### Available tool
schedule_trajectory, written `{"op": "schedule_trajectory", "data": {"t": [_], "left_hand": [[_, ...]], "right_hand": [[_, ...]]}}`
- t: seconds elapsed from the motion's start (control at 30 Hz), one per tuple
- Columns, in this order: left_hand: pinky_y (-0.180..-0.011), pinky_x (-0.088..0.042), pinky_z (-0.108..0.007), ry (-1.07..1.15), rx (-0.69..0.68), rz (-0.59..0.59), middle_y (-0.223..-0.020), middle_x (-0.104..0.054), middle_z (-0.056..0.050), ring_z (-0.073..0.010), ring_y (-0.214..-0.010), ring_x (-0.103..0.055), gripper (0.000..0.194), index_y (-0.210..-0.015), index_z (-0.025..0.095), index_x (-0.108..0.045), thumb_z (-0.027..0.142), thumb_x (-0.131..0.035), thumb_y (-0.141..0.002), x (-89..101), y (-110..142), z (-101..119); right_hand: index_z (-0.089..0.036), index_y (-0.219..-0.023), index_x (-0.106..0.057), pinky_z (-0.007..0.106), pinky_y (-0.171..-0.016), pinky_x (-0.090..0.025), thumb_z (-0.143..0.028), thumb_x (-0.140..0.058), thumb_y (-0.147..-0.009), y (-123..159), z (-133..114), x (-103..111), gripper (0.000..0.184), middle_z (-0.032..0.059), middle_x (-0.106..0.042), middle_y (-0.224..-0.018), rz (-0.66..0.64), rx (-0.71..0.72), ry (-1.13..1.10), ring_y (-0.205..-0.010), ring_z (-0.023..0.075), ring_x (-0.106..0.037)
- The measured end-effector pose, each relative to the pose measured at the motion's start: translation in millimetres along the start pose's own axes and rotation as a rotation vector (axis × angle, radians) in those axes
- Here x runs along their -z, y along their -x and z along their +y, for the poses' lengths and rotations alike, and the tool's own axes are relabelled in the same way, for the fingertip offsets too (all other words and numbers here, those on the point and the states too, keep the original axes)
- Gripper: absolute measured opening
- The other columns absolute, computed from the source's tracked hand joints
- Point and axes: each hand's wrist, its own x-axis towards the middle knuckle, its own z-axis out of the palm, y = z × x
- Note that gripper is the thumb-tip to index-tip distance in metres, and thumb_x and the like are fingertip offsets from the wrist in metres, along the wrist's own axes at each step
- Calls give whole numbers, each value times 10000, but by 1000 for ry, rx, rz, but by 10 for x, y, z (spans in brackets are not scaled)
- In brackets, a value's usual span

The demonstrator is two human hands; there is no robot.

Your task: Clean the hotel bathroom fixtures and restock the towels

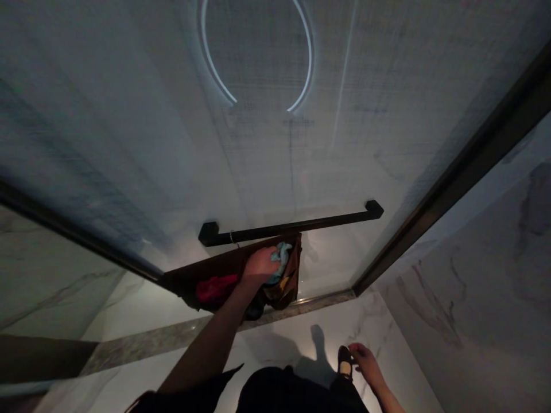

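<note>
In the head view my left hand point(262, 263) reaches into a brown hanging organizer point(189, 274) and is closed on a crumpled light-blue cloth point(282, 259). The cloth sits at the right end of the organizer, partly inside it. A red cloth point(215, 288) lies in the organizer to the left of my wrist. Below the light-blue cloth a yellowish item point(284, 283) shows in a pocket; its kind is unclear. My right hand point(364, 361) hangs low by my shoe, with its fingers loosely bent and apart, holding nothing visible.
The organizer hangs by a metal ring point(233, 238) below a black bar point(297, 225) on a pale, textured glass panel point(275, 155). Dark frames point(456, 166) edge the panel. A stone sill point(146, 342) runs below it. My black shoe point(344, 358) stands on marble-look flooring.
</note>
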Motion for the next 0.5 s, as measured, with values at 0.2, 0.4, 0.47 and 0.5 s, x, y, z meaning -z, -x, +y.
{"op": "schedule_trajectory", "data": {"t": [0.2, 0.4, 0.47, 0.5], "left_hand": [[-939, -527, -328, 270, -25, 375, -1039, -669, -96, -234, -999, -655, 236, -974, 157, -680, 176, -555, -774, -158, 578, 965], [-1152, -457, -415, 289, -472, -175, -1492, -557, -136, -264, -1345, -558, 641, -1519, 201, -454, 148, -539, -886, -621, 280, 2510], [-1128, -477, -420, 256, -500, -65, -1399, -639, -113, -251, -1262, -619, 542, -1488, 218, -500, 191, -511, -947, -389, -30, 2772], [-1133, -467, -431, 200, -461, 49, -1373, -654, -119, -257, -1252, -624, 501, -1466, 214, -529, 202, -503, -966, -231, -218, 2858]], "right_hand": [[-212, -1041, -740, 307, -692, -535, -689, -810, -626, -110, -1341, 113, 636, 103, -746, -1073, -366, 159, -472, -852, 216, -689], [-218, -810, -737, 278, -714, -592, -532, -927, -501, -422, -2220, 546, 480, 21, -759, -817, -334, 108, -1064, -772, 178, -711], [-213, -808, -737, 269, -685, -598, -438, -946, -480, -559, -2192, 879, 449, 7, -761, -789, -209, 113, -1096, -695, 159, -700], [-213, -850, -744, 277, -684, -604, -422, -948, -489, -604, -2123, 1055, 464, 12, -772, -831, -164, 124, -1084, -708, 166, -711]]}}
